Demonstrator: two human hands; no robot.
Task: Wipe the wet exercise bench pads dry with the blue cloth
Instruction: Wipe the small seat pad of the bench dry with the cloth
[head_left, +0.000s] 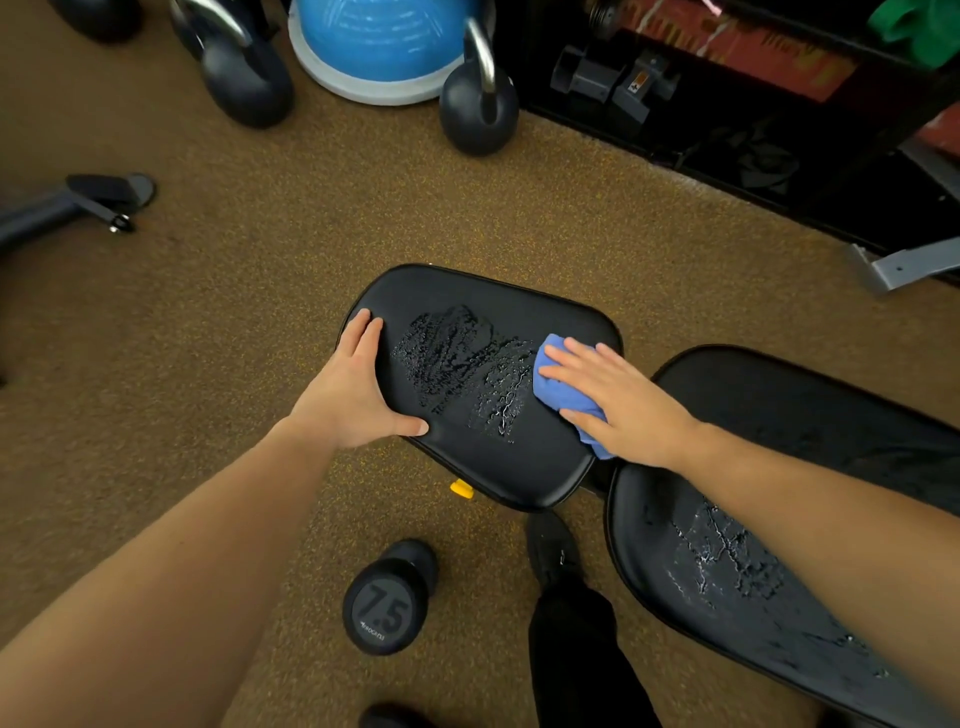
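Observation:
The black seat pad (467, 291) of the bench sits mid-frame, with a patch of water streaks (462, 369) across its middle. My right hand (618, 400) lies flat on the bunched blue cloth (550, 384), pressing it onto the pad's right side beside the wet patch. My left hand (358, 389) rests spread on the pad's left edge, thumb on the near rim, holding nothing. The longer back pad (737, 582) runs to the lower right under my right forearm and also carries water beads (722, 561).
A 7.5 dumbbell (387, 603) lies on the brown floor just below the seat pad, next to my dark shoe (553, 548). Kettlebells (480, 98) and a blue balance dome (384, 47) stand at the top. A black rack (753, 119) fills the upper right. A yellow knob (461, 488) shows under the seat.

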